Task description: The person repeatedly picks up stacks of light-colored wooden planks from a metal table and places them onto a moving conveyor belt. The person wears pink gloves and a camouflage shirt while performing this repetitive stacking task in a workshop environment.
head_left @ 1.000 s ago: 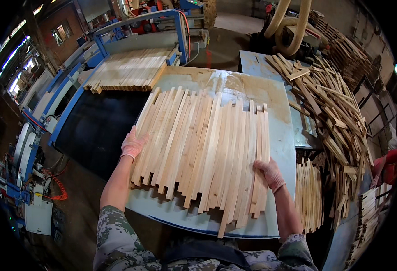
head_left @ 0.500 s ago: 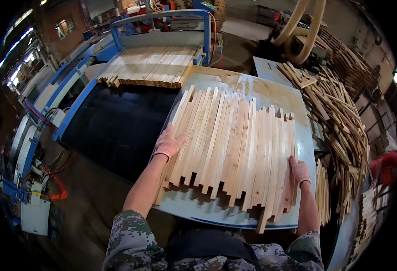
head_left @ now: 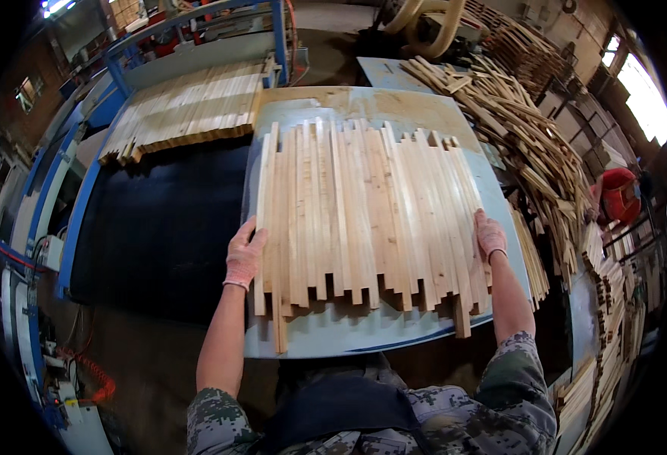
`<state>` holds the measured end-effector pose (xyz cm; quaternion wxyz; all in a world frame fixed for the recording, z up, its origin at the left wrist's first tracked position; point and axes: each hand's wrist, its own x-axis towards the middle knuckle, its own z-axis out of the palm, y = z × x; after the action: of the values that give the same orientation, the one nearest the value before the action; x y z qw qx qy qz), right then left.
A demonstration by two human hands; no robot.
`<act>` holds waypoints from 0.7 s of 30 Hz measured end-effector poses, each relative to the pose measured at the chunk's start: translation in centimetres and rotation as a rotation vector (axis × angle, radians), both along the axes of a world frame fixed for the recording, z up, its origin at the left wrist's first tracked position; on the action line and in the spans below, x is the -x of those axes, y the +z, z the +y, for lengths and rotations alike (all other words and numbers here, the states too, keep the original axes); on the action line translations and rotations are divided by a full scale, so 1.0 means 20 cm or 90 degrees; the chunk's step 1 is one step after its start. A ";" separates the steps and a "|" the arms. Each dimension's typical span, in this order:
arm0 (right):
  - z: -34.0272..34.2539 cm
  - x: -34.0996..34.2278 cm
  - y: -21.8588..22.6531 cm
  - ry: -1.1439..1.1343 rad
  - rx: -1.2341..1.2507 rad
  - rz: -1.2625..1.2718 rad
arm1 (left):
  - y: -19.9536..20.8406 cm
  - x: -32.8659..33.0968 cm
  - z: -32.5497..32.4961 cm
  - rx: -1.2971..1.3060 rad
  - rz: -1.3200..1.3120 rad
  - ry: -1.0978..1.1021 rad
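A wide row of pale wooden strips (head_left: 364,212) lies side by side on a light-blue tabletop (head_left: 349,337), with uneven ends. My left hand (head_left: 244,254), in a pinkish work glove, grips the row's left edge, thumb on top and fingers down along the outer strip. On the right edge, my right hand (head_left: 490,233), gloved alike, is closed against the outermost strip, its fingertips partly hidden. Between my hands the strips sit close together. Two strips jut toward me beyond the rest, one near the left side and one near the right.
To the left runs a black conveyor belt (head_left: 167,220), with a tight row of strips (head_left: 189,106) at its far end under a blue machine frame (head_left: 281,45). A heap of loose sticks (head_left: 515,144) lies at right. A red object (head_left: 618,196) stands beyond it.
The view has swung, so the table looks squarer to me. The strips lie straighter and closer together, and a strip near the left now protrudes toward me. Both hands remain at the row's sides.
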<state>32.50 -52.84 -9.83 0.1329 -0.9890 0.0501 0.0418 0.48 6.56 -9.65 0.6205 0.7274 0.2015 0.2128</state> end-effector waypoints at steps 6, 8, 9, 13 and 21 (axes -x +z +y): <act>0.02 -0.01 0.05 -0.050 -0.424 0.134 | 0.02 0.04 0.06 0.037 0.005 -0.003; -0.05 0.00 0.05 -0.077 -0.571 0.178 | 0.09 0.04 0.05 0.103 0.005 -0.007; -0.09 -0.01 0.05 -0.087 -0.594 0.175 | 0.13 0.04 0.04 0.086 0.022 -0.012; -0.11 -0.01 0.04 -0.073 -0.626 0.170 | 0.20 0.03 0.04 0.047 0.065 -0.037; -0.09 -0.02 0.03 -0.108 -0.664 0.168 | 0.20 0.03 0.07 0.120 0.089 0.017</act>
<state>32.96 -54.68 -9.14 0.6015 -0.7707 0.1186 0.1739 -0.19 8.05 -5.69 0.6680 0.6757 0.2731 0.1502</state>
